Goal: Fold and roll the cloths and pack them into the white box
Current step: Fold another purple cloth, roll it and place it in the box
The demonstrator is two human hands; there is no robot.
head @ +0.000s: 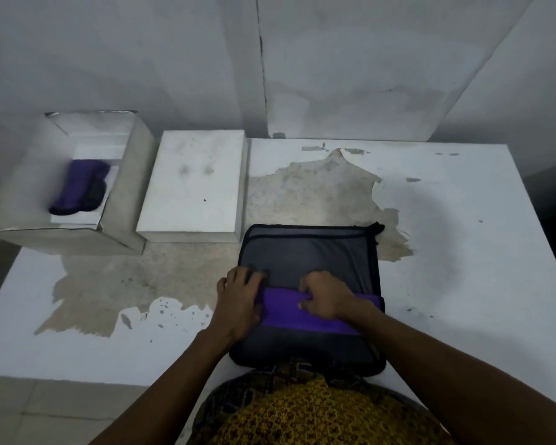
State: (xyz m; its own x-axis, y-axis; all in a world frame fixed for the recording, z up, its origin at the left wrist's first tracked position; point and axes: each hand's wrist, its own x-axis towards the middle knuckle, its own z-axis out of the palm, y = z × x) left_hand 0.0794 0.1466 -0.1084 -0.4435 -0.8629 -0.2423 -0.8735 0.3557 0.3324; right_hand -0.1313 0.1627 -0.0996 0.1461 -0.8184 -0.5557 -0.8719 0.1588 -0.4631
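Observation:
A grey cloth with black edging [308, 252] lies flat on the table in front of me, its purple side [305, 316] turned up in a rolled band across the middle. My left hand [238, 303] grips the band's left end, fingers curled over it. My right hand [325, 297] grips the band near its centre, fingers curled into the fold. The open white box [122, 187] stands at the far left. One rolled purple and black cloth [81, 187] lies inside it.
The box's white lid [193, 184] lies flat between the box and the cloth. The white table [463, 252] has a large patch of peeled, stained surface [302, 194]. A wall rises behind. The table's near edge runs just in front of my body.

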